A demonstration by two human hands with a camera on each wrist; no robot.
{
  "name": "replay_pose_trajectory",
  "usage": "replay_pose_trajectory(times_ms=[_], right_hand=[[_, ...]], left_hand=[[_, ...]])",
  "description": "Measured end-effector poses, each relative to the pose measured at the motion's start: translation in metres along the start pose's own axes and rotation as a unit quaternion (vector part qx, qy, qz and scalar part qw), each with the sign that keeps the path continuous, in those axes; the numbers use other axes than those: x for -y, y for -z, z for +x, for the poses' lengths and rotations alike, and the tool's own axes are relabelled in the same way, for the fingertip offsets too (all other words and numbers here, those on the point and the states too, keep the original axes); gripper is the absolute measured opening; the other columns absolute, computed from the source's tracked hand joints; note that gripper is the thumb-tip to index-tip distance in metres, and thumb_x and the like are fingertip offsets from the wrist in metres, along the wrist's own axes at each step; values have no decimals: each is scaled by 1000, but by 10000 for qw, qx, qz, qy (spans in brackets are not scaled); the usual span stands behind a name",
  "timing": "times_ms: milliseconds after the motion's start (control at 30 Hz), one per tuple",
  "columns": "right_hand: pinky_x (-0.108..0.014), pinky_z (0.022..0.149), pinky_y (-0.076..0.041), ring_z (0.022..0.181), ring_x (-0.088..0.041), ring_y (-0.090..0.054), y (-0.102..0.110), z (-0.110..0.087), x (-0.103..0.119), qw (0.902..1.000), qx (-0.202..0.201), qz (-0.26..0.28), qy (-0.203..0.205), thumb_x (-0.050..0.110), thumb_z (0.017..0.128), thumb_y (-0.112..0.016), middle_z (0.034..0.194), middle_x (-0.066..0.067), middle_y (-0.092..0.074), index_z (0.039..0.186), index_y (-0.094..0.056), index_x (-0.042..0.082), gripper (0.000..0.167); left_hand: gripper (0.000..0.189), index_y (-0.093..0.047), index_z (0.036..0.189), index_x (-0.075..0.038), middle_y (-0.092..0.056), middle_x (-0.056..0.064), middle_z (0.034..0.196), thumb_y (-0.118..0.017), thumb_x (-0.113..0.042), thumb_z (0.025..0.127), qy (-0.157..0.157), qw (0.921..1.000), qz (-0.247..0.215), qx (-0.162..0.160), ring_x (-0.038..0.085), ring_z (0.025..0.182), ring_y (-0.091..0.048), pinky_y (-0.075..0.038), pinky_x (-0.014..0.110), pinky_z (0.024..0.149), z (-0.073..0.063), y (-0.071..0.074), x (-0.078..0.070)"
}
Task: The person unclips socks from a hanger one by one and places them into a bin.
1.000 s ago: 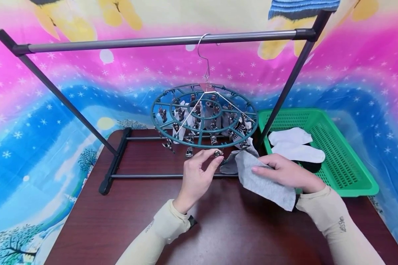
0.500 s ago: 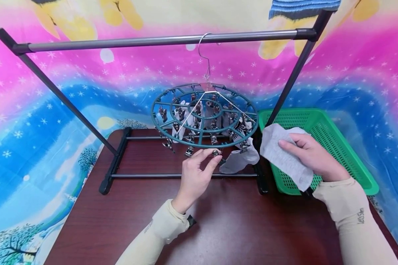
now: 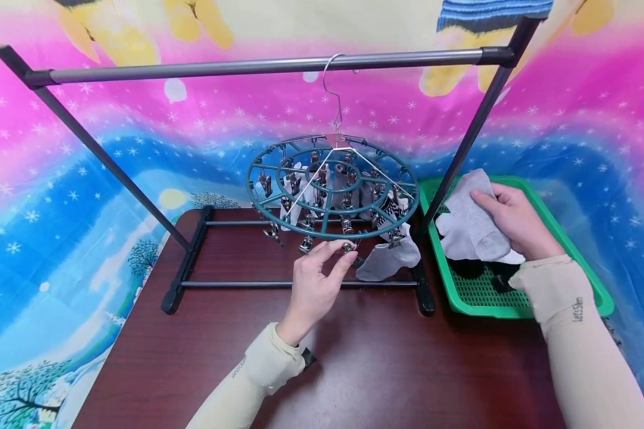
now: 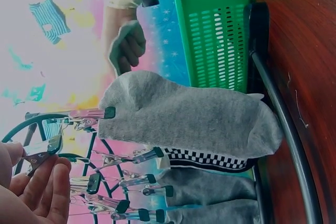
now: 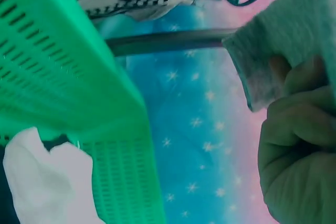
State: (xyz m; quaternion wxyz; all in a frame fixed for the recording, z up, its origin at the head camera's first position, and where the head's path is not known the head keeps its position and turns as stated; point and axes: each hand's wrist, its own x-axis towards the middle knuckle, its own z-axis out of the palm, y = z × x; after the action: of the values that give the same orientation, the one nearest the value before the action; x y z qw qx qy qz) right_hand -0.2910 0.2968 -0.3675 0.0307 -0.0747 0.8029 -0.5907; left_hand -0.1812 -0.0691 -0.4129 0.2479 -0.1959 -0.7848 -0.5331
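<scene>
Now the left hand (image 3: 318, 283) pinches a metal clip (image 3: 347, 248) between its fingers; the right hand (image 3: 522, 221) fingers a gray sock (image 3: 468, 201) over the green basket (image 3: 595, 292). Several hanging socks (image 4: 184, 114) look done; this 1 and a white sock (image 5: 50, 187) seem left.

Matt clth sock (image 3: 471, 211), plas. basket (image 4: 215, 40)

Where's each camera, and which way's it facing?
Head: on the head, facing forward and down at the hanger; left hand and right hand visible.
Left wrist: on that wrist, facing the pinched clip; both hands visible.
Right wrist: on that wrist, facing held sock and basket; right hand visible.
Head and left wrist both show a hanging grey sock.
</scene>
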Motion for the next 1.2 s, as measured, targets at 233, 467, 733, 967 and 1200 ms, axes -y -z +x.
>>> replay_pose_trajectory(times_ms=[233, 467, 733, 967, 1200], right_hand=[[-29, 66, -60, 76, -7, -70, 9, 24, -21, 9982, 27, -453, -399, 48, 106, -51, 89, 17, -71, 130, -62, 17, 41], [-33, 73, -61, 82, -9, -73, 11, 46, -48, 9937, 559, -487, -840, 48, 109, -44, 94, 17, -71, 152, -41, 3, 62], [-32, 77, -59, 87, -12, -72, 6, 55, -73, 9872, 931, -896, -937, 43, 112, -37, 108, 4, -70, 155, -38, 2, 59], [-61, 112, -40, 144, -47, -40, 2, 58, -87, 9779, 1252, -1382, -941, 43, 113, -31, 156, -29, -39, 157, -36, 1, 61], [-37, 66, -45, 59, -15, -45, 5, 59, -96, 9719, 1442, -1514, -1086, 31, 114, -34, 68, 2, -44, 122, -44, -2, 36]], left_hand=[[22, -77, 116, -12, -78, 0, 110, -72, -25, 99, 9, 10000, -10, -9, 11, 106, -72, -59, 42, 92, 0, 1, -2], [23, -77, 115, -10, -78, 0, 109, -72, -25, 99, -13, 10000, 13, -36, 11, 106, -72, -58, 39, 94, 1, 0, -2], [21, -77, 115, -14, -78, -1, 109, -72, -27, 99, -1, 10000, 59, -67, 10, 107, -72, -58, 35, 94, -1, 0, -1], [21, -78, 114, -11, -78, -1, 109, -71, -25, 100, -40, 9999, -43, -106, 10, 106, -72, -57, 32, 95, 0, 1, 0], [19, -78, 113, -11, -78, 0, 108, -72, -24, 99, -62, 9999, -42, -129, 11, 107, -73, -57, 32, 96, 0, 0, 1]])
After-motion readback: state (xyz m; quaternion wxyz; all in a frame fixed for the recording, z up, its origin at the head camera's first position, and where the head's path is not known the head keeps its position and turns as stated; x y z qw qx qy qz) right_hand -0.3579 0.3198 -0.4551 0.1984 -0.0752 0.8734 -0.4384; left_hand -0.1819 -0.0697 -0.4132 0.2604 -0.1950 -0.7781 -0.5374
